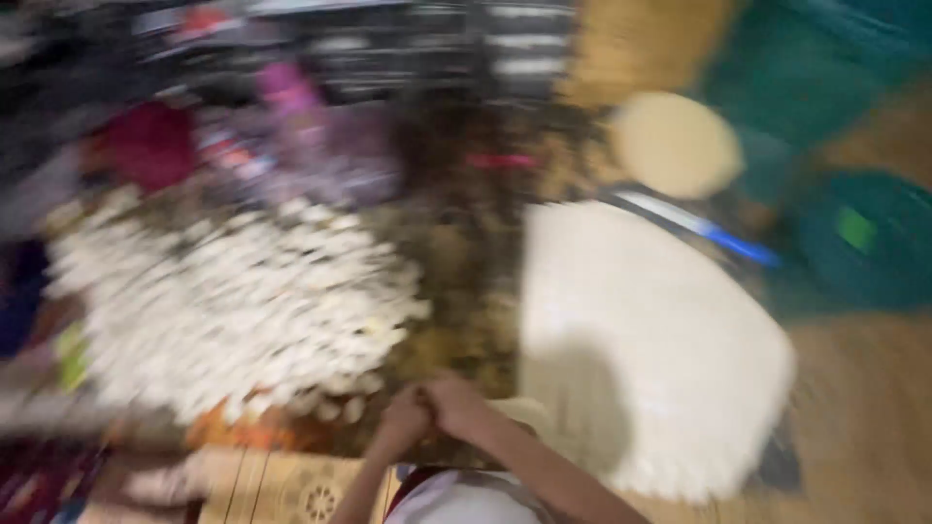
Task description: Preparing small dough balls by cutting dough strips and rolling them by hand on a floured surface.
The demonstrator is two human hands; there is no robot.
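**Hands together at the near edge, blurred view**

I am holding my left hand (403, 422) and right hand (456, 403) pressed against each other, fingers curled; motion blur is hiding whether anything is being pinched, so I cannot tell. The heap of small white pieces (243, 301) is lying just beyond and left of my hands. A large white round sheet (650, 340) is lying to my right, near the right forearm.
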